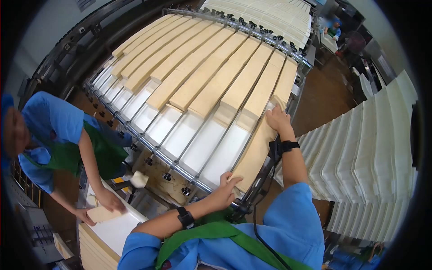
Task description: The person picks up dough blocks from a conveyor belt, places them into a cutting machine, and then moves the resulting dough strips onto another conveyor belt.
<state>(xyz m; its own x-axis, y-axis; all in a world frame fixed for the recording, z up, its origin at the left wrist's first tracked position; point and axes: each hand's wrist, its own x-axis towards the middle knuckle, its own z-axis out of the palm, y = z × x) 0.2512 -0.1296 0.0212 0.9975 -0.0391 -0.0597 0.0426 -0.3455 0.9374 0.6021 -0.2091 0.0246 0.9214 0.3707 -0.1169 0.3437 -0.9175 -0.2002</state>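
Long cream-coloured slabs [207,81] lie in rows between metal rods on a white conveyor surface [166,128]. In the rightmost lane, a flat cream slab [256,153] stretches toward me. My left hand [225,191] grips its near end, thumb and fingers at the edge. Farther up, my right hand [278,118] has its fingers bent over the far end of that slab, where it meets the slab beyond. Both wrists wear black bands.
At the left, a co-worker [67,135] in blue with a green apron handles a cream piece [103,214] on a white board. Pleated white sheets [351,144] hang at the right. A metal rail [153,146] with black knobs crosses the conveyor's near side. Another person [334,30] is far back.
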